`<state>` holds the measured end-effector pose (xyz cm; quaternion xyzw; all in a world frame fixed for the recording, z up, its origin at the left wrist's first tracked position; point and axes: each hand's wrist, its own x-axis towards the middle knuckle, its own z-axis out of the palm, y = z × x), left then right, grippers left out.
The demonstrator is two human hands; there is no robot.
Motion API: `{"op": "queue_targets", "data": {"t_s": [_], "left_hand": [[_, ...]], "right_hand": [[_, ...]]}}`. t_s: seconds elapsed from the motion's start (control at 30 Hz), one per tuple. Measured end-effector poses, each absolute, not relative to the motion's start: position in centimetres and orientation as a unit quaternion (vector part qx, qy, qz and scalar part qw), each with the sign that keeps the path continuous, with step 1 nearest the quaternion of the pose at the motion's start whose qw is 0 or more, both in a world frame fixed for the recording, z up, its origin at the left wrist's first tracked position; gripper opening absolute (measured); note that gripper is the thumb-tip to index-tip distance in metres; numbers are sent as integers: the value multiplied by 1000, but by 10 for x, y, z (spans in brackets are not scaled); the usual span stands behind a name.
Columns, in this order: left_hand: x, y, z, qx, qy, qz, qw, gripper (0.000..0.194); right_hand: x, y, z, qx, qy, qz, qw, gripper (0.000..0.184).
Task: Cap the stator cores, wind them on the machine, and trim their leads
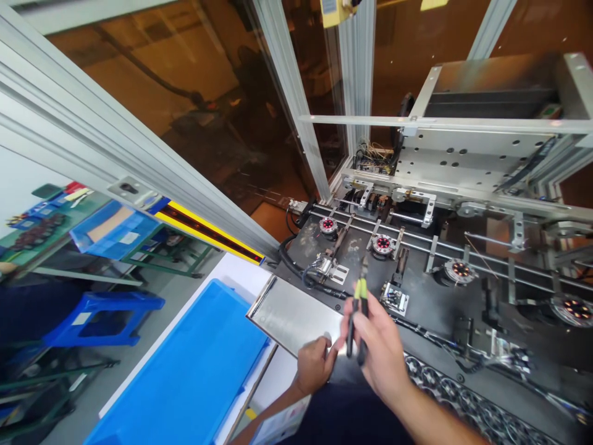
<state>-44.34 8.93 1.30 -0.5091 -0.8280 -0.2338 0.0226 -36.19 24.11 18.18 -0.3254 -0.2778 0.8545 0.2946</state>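
Note:
Side cutters or pliers with black and lime-green handles (360, 296) are in my right hand (382, 355), its fingers wrapped round the grips. The tool's jaws point up and away, over the black machine bed. Just left of it, my left hand (315, 366) is curled closed by the near edge of a flat metal plate (296, 312). Whatever its fingers may hold is hidden. Beyond the tool tip, a round part with red spots (383, 245) sits in a fixture, with another such round part (328, 226) to its left.
Farther right are more round parts (458, 271) along metal rails. Cables run across the bed. Rows of metal rings (445, 389) lie at the near right. A blue tray (185, 371) stands at left, below an aluminium frame post (139, 154). A blue stool (109, 303) is on the floor.

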Motion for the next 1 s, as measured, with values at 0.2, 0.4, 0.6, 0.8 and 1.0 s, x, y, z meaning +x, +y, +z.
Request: {"op": "queue_targets", "data": {"t_s": [0.2, 0.4, 0.6, 0.8, 1.0], "left_hand": [[-443, 90, 12, -505, -827, -246, 19, 35], [-444, 91, 12, -511, -823, -248, 16, 38], [-444, 91, 12, -514, -821, -247, 16, 38], [-445, 90, 10, -513, -823, -243, 14, 39], [-445, 89, 7, -513, -827, -229, 14, 39]], "right_hand": [[-277, 266, 158, -397, -303, 783, 370, 39], [-272, 302, 126, -439, -244, 759, 415, 34], [-277, 311, 121, -448, -196, 754, 438, 37], [-276, 316, 120, -450, -175, 757, 440, 39], [-276, 322, 121, -452, -174, 759, 435, 42]]}}
